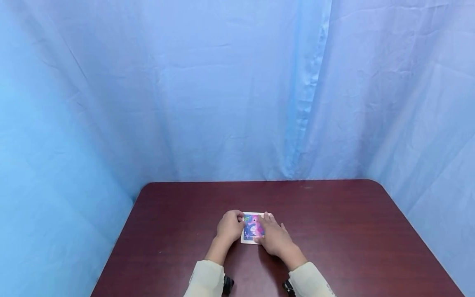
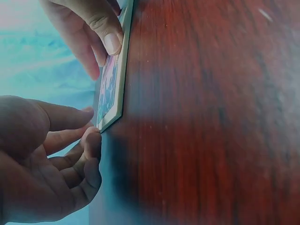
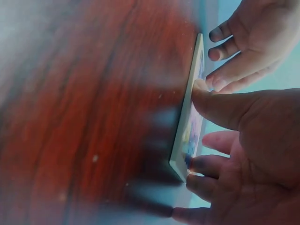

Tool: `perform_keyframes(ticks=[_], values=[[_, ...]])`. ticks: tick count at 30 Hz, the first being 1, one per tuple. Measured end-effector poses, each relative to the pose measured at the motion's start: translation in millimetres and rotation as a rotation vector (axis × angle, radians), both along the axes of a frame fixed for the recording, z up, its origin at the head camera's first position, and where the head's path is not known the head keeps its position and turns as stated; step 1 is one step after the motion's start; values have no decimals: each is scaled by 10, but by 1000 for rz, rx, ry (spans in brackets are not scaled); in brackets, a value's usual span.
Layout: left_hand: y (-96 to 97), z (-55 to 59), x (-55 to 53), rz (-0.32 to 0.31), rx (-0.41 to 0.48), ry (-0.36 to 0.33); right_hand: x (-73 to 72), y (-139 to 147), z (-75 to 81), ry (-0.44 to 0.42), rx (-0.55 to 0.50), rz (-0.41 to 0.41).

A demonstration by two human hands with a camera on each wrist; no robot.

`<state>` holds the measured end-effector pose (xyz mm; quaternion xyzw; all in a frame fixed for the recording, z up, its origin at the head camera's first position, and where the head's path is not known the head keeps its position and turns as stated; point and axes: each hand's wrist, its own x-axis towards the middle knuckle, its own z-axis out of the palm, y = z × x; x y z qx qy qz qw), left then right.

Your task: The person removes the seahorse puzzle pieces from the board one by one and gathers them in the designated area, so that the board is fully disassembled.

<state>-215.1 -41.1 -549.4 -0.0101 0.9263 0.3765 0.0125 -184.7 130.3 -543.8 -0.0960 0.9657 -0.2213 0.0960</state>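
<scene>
A thin square board (image 1: 249,234) with a white border and a pink seahorse picture lies on the dark red table. My left hand (image 1: 229,226) is at its left edge. In the left wrist view, the curled fingers of that hand meet the corner of the board (image 2: 111,96), with the thumb close above it. From the right, my right hand (image 1: 275,237) spreads over the picture. In the right wrist view, its thumb presses on the top near the front edge, and its fingertips reach the board (image 3: 184,129) farther along. The hand covers part of the picture.
The table (image 1: 334,231) extends around both hands, with rounded corners at the back. Pale blue curtains (image 1: 222,90) hang behind it and along both sides. A dark strap piece (image 1: 228,284) shows below the left sleeve.
</scene>
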Motion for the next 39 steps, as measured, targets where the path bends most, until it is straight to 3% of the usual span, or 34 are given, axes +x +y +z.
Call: perform_keyframes(ticks=[5,15,30,39], values=[[55,-5,-28,-21,-8,-11,2,-2,22,-3,36,3],[52,-69,-27,13,-12,12,22,-50,75,-12,74,21],[59,-82,-55,16,13,-68,40,-78,94,-7,95,17],[48,-85,-95,6,143,-88,35,-86,125,-43,79,1]])
